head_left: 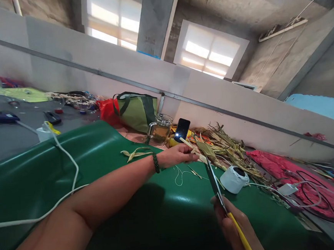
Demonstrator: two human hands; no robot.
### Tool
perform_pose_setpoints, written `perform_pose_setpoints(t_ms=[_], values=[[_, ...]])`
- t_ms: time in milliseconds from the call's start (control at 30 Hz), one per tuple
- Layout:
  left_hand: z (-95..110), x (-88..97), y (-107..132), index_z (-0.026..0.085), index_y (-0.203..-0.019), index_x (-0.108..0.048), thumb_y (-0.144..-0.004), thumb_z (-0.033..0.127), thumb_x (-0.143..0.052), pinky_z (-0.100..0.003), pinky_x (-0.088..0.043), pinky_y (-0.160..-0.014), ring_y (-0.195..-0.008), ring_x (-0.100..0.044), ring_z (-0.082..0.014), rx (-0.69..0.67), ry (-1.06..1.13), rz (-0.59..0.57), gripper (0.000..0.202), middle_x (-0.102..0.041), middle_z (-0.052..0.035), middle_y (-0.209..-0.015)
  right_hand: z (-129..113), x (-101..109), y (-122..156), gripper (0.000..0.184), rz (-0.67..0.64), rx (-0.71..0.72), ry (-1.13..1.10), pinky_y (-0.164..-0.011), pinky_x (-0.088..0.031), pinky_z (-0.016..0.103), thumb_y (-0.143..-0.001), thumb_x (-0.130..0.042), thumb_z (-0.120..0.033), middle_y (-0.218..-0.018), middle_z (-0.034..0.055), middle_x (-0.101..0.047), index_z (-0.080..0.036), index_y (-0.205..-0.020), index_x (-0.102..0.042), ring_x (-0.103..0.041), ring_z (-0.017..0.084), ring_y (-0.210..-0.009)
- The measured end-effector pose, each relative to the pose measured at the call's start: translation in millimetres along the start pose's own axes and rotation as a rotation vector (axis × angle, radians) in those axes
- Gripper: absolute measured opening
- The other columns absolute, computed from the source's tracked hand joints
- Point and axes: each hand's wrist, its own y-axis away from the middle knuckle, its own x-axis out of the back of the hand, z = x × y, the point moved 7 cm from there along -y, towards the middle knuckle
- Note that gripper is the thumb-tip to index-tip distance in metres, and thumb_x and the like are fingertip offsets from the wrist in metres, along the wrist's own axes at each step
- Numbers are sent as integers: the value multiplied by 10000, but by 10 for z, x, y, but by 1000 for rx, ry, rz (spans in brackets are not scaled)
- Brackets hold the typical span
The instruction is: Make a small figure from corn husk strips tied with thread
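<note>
The cut goes best, I judge, with the leaf (205,149) held taut and the scissors (214,183) square across it, blades clear of the fingertips; the left hand (176,155) pinches the leaf's end between thumb and fingers, just above the green table (100,153); the right hand (235,227) is curled closed around the yellow scissor handles, blade tips at the leaf, beside a spool of white string (233,179).
</note>
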Motion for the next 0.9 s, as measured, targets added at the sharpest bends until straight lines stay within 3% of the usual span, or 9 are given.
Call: perform_pose_setpoints(t_ms=[233, 467, 633, 900], values=[[-3, -12, 8, 128, -687, -542, -733, 434, -667, -221, -283, -545, -568, -373, -71, 36, -50, 17, 334, -437, 39, -600, -163, 58, -11, 658, 126, -96, 23, -467, -298, 247, -774, -341, -785, -563, -20, -449, -186, -856, -602, -371, 126, -490], [-21, -67, 8, 129, -693, -550, -745, 421, -658, -222, -302, -554, -567, -375, -72, 57, -79, -18, 316, -452, 36, -607, -72, 33, -56, 547, 13, -15, 91, -443, -339, 223, -809, -391, -709, -570, -5, -497, -190, -759, -560, -421, 128, -475], [-13, -67, 10, 131, -689, -547, -737, 449, -655, -222, -287, -548, -570, -363, -75, 46, -102, -32, 339, -438, 40, -598, -93, 16, -36, 571, 39, -20, 60, -439, -336, 222, -830, -360, -697, -576, -5, -500, -181, -849, -606, -413, 124, -474], [-31, -63, 10, 131, -702, -563, -742, 392, -655, -218, -309, -558, -576, -391, -75, 55, -131, -60, 280, -483, 28, -617, -35, 26, 17, 550, 76, 22, 111, -423, -309, 223, -819, -390, -701, -542, -19, -466, -189, -751, -579, -374, 113, -457]])
